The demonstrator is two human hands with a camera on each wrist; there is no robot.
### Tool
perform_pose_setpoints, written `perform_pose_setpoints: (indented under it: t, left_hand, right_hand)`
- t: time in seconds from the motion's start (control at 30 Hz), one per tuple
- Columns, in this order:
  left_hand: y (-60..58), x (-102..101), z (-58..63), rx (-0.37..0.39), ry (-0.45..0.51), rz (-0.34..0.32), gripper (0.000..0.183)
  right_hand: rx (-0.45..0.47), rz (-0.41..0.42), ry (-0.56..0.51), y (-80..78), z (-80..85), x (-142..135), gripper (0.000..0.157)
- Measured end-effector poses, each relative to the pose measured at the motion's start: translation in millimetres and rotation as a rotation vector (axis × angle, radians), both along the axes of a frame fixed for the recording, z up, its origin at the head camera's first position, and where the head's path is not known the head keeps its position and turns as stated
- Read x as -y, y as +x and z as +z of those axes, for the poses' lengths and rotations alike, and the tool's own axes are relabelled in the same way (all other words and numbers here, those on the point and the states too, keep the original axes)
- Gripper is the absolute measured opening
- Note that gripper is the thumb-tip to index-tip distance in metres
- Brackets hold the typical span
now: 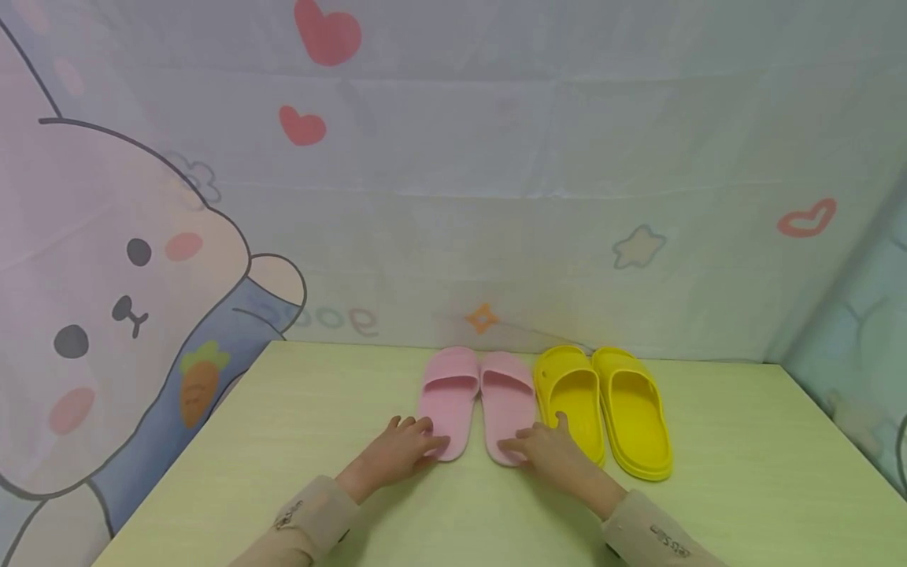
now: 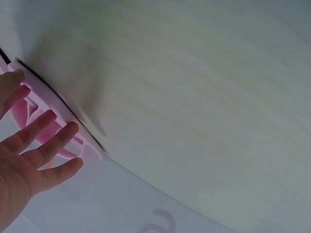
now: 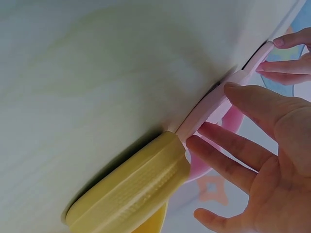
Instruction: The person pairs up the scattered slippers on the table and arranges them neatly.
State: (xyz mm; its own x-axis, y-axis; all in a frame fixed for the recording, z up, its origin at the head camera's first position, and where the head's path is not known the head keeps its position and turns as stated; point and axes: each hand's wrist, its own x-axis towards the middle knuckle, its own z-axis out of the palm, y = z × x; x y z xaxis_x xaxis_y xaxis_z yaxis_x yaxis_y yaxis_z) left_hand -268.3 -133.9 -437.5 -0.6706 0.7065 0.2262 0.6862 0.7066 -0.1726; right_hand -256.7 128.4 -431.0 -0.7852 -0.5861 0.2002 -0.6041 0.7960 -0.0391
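Note:
A pair of pink slippers lies side by side on the table, toes toward the wall. My left hand (image 1: 399,453) is at the heel of the left pink slipper (image 1: 446,409), its thumb right at the heel edge and its fingers spread in the left wrist view. At the heel of the right pink slipper (image 1: 505,409), my right hand (image 1: 556,457) touches with fairly straight thumb and fingers. That hand overlaps the left yellow clog (image 1: 577,405) in the head view. Its side also shows in the right wrist view, close below the pink heel.
The right yellow clog (image 1: 641,417) stands at the end of the row. Under everything is a pale wooden table (image 1: 751,457). Behind it hangs a printed cloth (image 1: 496,157) with hearts and a cartoon animal, and the slipper toes are close to it.

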Motion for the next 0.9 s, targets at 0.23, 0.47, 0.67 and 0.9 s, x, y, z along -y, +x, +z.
perform_pose_setpoints:
  t: [0.23, 0.47, 0.67, 0.9]
  left_hand:
    - [-0.8, -2.4, -0.8, 0.004, -0.002, 0.008, 0.012]
    - [0.2, -4.8, -0.3, 0.034, -0.008, 0.02, 0.015]
    - [0.5, -7.2, 0.5, 0.034, -0.011, 0.028, 0.015]
    - [0.3, -7.7, 0.4, 0.025, 0.007, 0.028, 0.015]
  right_hand:
    - [-0.02, -0.016, 0.01, 0.2, 0.9, 0.9, 0.031]
    - [-0.002, -0.036, -0.01, 0.4, 0.1, 0.5, 0.033]
    - [0.016, -0.041, -0.017, -0.1, -0.4, -1.2, 0.033]
    - [0.028, -0.039, -0.016, 1.4, -0.6, -3.7, 0.033]
